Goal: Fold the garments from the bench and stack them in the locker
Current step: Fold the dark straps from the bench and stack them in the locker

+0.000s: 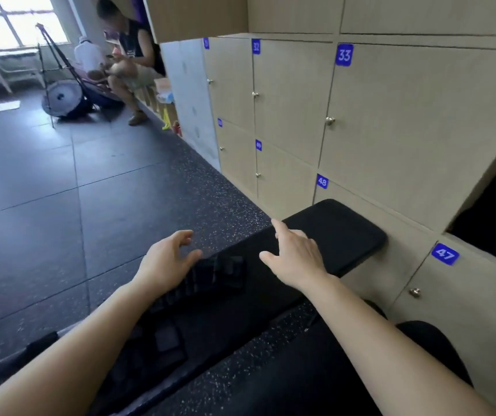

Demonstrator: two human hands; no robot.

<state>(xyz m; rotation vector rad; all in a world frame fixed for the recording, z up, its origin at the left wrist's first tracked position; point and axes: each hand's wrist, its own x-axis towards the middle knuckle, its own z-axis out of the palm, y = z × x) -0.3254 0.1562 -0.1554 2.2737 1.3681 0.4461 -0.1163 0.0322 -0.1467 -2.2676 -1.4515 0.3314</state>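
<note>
two hands reach out over the long black padded worktop (pixel 349 235), smooth and rounded at its far end, where a black garment (pixel 210 283) with blocky stitched patches lies rumpled along the left edge. the left hand (pixel 165 262) hovers at the garment's far end, fingers loosely curled and gripping nothing, while the right hand (pixel 296 256) is palm down, fingers spread, forefinger stretched ahead, also empty. beyond the worktop's right edge a pale wood-grain locker (pixel 493 211) stands open, dark inside.

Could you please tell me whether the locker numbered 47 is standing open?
No, the locker 47 door is shut with its knob showing; the open locker is the dark compartment just above it.
</note>
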